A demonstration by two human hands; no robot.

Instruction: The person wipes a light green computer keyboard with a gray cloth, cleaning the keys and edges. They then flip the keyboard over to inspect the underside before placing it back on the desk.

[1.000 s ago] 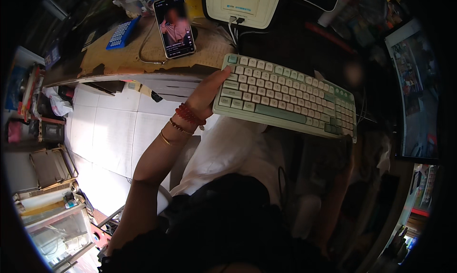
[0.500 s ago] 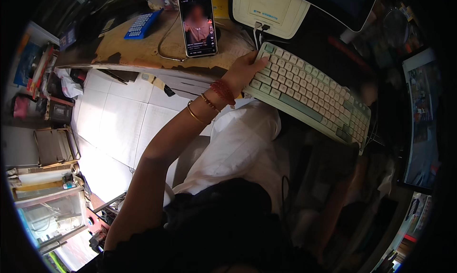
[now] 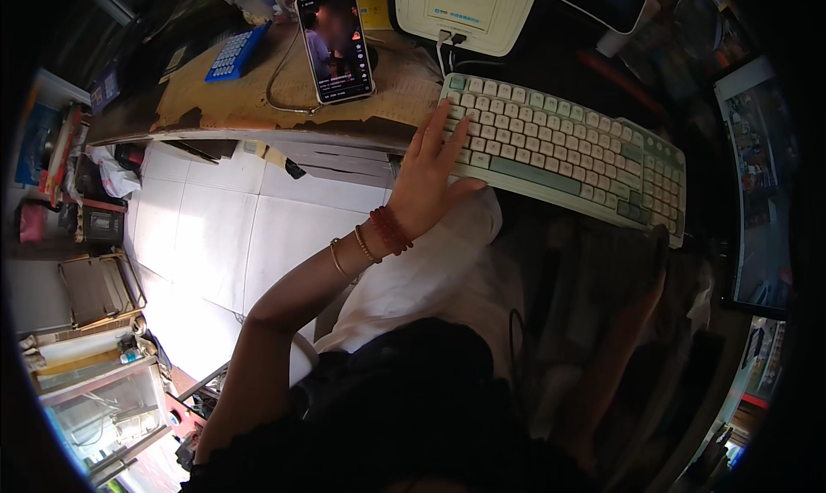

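A keyboard (image 3: 551,144) with cream and green keys lies at the desk's near edge, tilted down to the right. My left hand (image 3: 433,170) rests over its left end, open, fingers stretched across the keys and thumb out to the side near the front edge. Red and gold bracelets circle that wrist. In deep shadow, my right hand (image 3: 659,242) is by the keyboard's lower right corner; its fingers are too dark to make out. Left of the keyboard, a phone (image 3: 334,46) stands propped upright with a lit picture on its screen.
On the worn wooden desk (image 3: 215,106) sits a blue calculator (image 3: 232,52). Behind the keyboard is a cream box-like device (image 3: 460,15) with plugged-in cables. A lit monitor (image 3: 761,192) stands at the right. Shelving with goods (image 3: 56,162) lines the left, beside a white tiled floor (image 3: 215,235).
My left hand has let go of the keyboard's left edge and opened over its keys. The keyboard has turned flatter, its right end raised in view. The phone's picture is different.
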